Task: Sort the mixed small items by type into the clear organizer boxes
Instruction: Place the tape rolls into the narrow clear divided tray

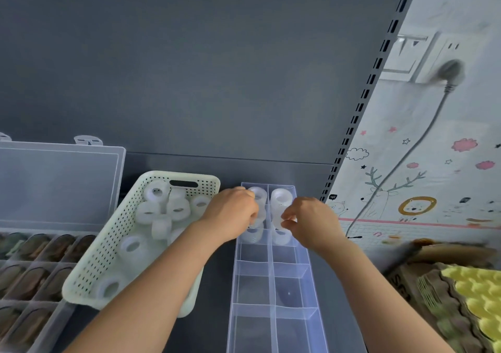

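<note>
A pale green perforated basket [89, 266] holds several translucent white tape rolls [177, 209]. To its right stands a long clear organizer box [309, 271] with two columns of compartments. Its far compartments hold white rolls [282, 196]; the near ones show nothing inside. My left hand [230, 214] hovers over the left column, fingers curled around a roll that is mostly hidden by them. My right hand [311, 222] is over the right column, its fingers pinching a roll at the second compartment.
At the left sits an open clear case [54, 184] with compartments of brownish items [29, 279]. A dark grey shelf back panel [217, 81] rises behind. At the right lie egg cartons and yellow foam [474, 293], with a power cord [406, 157] on the wall.
</note>
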### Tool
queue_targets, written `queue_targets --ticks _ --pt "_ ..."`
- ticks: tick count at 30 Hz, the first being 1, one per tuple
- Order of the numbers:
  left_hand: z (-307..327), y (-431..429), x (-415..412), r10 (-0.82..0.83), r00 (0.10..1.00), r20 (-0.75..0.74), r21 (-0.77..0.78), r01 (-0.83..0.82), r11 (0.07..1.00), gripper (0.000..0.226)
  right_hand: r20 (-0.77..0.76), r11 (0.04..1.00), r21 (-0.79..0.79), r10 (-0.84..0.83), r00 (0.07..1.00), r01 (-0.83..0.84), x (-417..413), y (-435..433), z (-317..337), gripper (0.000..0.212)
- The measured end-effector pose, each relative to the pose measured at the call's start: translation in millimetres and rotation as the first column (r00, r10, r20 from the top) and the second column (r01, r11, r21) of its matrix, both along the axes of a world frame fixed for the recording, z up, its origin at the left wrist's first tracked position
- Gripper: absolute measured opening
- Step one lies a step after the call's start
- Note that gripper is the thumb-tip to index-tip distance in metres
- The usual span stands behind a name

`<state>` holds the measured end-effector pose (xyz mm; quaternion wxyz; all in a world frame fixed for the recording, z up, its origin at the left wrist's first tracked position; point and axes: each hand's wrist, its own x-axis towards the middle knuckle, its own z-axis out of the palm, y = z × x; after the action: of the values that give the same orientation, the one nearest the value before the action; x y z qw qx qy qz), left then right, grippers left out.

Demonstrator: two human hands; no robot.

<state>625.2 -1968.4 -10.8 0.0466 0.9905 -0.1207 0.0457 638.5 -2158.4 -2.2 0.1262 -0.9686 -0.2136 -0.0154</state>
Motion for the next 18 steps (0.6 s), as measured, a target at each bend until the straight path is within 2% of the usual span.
queue_targets --ticks 3,8,13,18 --pt "0 -2 1 -0.040 0.999 0.014 -0.009 0.040 0.999 0.009 -0.043 1.000 -0.015 -0.015 0.999 0.014 4 2 -5 0.016" --pt "-5 -3 -1 -0.046 0.999 -0.008 0.037 0.046 0.998 0.015 -0.115 0.999 -0.045 -0.026 0.993 0.021 10 1 -11 0.016" --pt "-10 3 -1 -0.062 0.995 -0.080 0.021 0.064 0.998 0.030 -0.154 0.992 -0.124 0.001 0.988 -0.020 10 2 -16 0.016" --pt "-9 3 -5 -0.071 0.996 -0.060 0.022 0.073 0.997 0.027 -0.146 0.997 -0.070 0.016 0.989 -0.027 6 2 -15 0.018"
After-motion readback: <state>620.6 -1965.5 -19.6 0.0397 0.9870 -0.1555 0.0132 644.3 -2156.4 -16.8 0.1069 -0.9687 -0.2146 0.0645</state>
